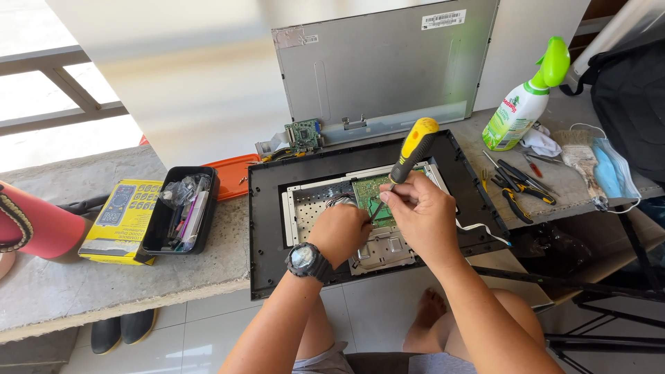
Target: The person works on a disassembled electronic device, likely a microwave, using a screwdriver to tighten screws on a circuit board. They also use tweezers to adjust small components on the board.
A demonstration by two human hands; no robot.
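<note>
— Yellow and black rubber, that's what I have under my right hand: the fingers are closed round the shaft of the screwdriver just below its handle, tip down on the green circuit board.

— And your other hand?

— My left hand, the one with the wristwatch, is curled into a loose fist at the tip. I judge it is steadying the blade or a screw, but the fingertips are hidden, so I cannot tell what they pinch.

— Where does the board sit?

— Inside the perforated metal shield, which lies in the black monitor back cover on the concrete ledge.

— How would you do this well?

— Keep the shaft square to the screw head, I'd say, press lightly, and let the left hand guide the tip so it doesn't skate across the board.

— Count what's around for me.

— One screwdriver in hand. One grey display panel propped against the wall, one small green board at its foot. One black parts tray, one yellow box beside it. One green-capped spray bottle. One blue face mask, one brush. Pliers and small tools lie to the right; I make out perhaps four, though they overlap.
</note>
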